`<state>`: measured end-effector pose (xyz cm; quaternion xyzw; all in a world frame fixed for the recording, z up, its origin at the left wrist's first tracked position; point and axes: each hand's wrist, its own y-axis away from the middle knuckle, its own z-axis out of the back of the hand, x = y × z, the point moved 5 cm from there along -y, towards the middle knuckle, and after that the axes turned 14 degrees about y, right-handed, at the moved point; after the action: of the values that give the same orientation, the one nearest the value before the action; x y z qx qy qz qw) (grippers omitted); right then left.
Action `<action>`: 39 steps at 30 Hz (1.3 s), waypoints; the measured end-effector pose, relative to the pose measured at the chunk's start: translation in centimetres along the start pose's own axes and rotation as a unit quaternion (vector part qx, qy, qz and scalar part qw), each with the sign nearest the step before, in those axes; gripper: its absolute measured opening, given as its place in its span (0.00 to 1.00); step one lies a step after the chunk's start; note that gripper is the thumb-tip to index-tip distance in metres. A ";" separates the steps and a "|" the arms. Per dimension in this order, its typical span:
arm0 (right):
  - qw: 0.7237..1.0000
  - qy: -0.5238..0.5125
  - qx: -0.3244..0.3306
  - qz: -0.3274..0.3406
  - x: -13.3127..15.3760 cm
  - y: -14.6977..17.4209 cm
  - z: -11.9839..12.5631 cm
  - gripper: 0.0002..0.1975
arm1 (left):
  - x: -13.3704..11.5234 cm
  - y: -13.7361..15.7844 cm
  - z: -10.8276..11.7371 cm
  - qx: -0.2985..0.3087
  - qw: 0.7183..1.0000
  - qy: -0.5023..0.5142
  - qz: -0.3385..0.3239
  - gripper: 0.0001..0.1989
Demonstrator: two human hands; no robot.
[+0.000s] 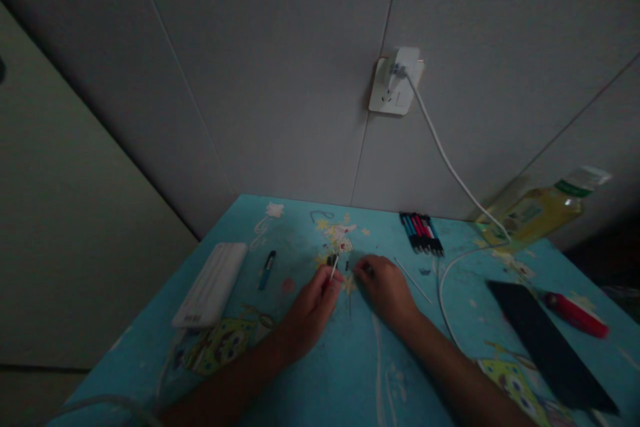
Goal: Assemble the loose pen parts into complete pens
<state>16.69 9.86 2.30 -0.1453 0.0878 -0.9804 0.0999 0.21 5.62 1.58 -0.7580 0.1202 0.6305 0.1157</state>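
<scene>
My left hand (316,300) is closed in a pinch around a thin white rod (334,268), which points up and away and looks like a pen refill. My right hand (383,283) rests low over the table with its fingers curled together; whatever is between the fingertips is hidden. Small dark pieces (347,266) lie between the two hands. Just right of my right hand is another thin pale rod (413,280), flat on the cloth. A short blue and black pen part (267,270) lies to the left of my left hand.
Several coloured pens (421,233) lie in a row at the back. A white power strip-like box (213,283) sits left. At right are a dark flat panel (547,340), a red tool-like object (575,315) and a yellow liquid bottle (543,213). A white cable (443,147) runs from the wall socket.
</scene>
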 end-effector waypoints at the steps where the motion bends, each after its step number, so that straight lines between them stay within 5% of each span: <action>1: 1.000 -0.012 0.001 -0.002 -0.3 0.4 0.4 0.06 | 0.0 0.0 0.1 -0.010 1.000 -0.010 -0.003 0.15; 6: 0.977 -0.203 -0.014 -0.070 -1.9 3.2 2.7 0.09 | -1.4 0.4 0.2 -0.019 0.992 -0.114 -0.045 0.14; 11: 0.917 -0.376 -0.032 -0.126 -1.8 5.2 4.0 0.11 | -2.4 0.7 -0.8 0.057 0.965 -0.228 -0.118 0.14; 15: 0.901 -0.418 -0.021 -0.113 -0.5 5.7 4.4 0.10 | -1.6 0.9 -1.3 0.103 0.939 -0.295 -0.143 0.12; 29: 0.934 -0.347 -0.025 -0.075 0.5 6.4 3.7 0.08 | -0.8 0.8 -1.4 0.117 0.927 -0.334 -0.124 0.13; 39: 0.969 -0.244 0.006 0.037 1.4 6.3 2.6 0.07 | -0.6 0.9 -1.3 0.085 0.906 -0.392 -0.135 0.09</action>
<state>17.26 3.08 3.88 -0.3761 0.0600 -0.9115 0.1551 0.99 4.33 2.36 -0.4459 0.0151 0.8427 0.3013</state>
